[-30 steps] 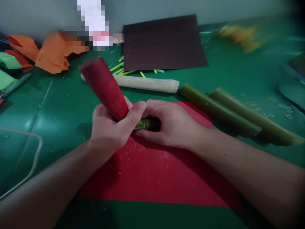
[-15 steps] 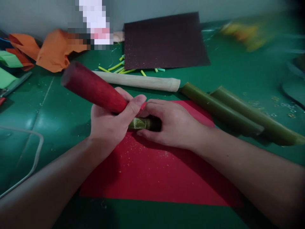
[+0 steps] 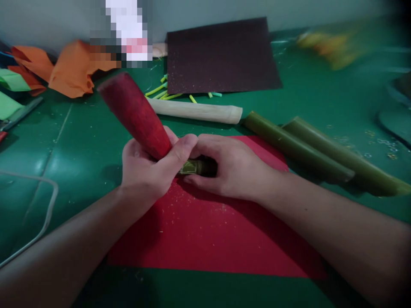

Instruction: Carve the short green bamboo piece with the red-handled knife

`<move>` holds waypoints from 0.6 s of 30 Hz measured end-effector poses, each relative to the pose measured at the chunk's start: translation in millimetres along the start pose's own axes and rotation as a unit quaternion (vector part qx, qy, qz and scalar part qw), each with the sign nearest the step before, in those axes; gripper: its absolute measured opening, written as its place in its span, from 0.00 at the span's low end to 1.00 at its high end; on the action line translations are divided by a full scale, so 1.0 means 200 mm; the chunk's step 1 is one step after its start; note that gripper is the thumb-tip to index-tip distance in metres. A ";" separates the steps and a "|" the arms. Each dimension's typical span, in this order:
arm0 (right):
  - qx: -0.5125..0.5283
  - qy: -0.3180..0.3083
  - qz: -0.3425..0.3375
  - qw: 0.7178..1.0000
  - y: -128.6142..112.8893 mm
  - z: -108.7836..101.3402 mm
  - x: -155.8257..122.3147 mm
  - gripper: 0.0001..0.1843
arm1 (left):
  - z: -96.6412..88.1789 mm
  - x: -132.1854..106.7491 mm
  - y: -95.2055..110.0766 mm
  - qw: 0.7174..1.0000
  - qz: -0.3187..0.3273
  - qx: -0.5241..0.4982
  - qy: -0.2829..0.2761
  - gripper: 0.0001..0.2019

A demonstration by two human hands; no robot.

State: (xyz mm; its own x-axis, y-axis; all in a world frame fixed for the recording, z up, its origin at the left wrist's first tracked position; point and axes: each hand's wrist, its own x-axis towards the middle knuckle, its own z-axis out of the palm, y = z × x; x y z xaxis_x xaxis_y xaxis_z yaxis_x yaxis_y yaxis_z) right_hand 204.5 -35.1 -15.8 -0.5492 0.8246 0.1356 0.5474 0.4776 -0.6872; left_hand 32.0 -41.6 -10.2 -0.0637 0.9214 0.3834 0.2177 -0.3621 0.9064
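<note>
My left hand [image 3: 150,173] is wrapped round the thick red handle of a carving tool [image 3: 136,115], which leans up and to the left. The tool's working end is hidden behind the fingers. Under both hands lies a short green bamboo piece [image 3: 192,167] with a pale rectangular outline scratched into its skin. My right hand [image 3: 236,167] curls over the bamboo's right end, thumb in front and fingers behind. Beneath them a red sheet [image 3: 215,235] is spread, speckled with fine pale shavings.
Behind the hands are a pale bamboo stick [image 3: 199,110], yellow-green strips [image 3: 156,90] and a dark sheet [image 3: 221,57]. Two green bamboo pieces [image 3: 308,145] lie right. Orange paper [image 3: 72,72] and green paper [image 3: 9,105] sit left, near a pale cord [image 3: 51,205].
The red handle has tipped more upright, its top end swinging up and to the right. My left hand has turned slightly with it; my right hand and the bamboo look still.
</note>
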 end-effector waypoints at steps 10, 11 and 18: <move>-0.038 -0.003 0.010 0.999 0.00 0.01 0.00 0.12 | -0.01 0.02 -0.04 1.000 0.012 0.010 0.008 0.22; -0.039 -0.001 0.007 0.999 0.00 0.01 0.00 0.12 | -0.01 0.02 -0.03 1.000 0.006 0.006 0.006 0.23; -0.024 0.014 -0.017 0.999 0.00 0.01 -0.01 0.12 | -0.01 0.02 -0.02 1.000 0.015 -0.003 -0.004 0.23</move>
State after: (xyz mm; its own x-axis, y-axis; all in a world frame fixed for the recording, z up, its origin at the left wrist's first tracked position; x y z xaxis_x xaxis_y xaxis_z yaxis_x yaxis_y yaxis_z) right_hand 204.4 -38.0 -17.4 -0.5506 0.8154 0.1788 0.5584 0.5189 -0.6472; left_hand 29.5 -36.8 -12.4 -0.0493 0.9114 0.4086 0.2127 -0.3901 0.8959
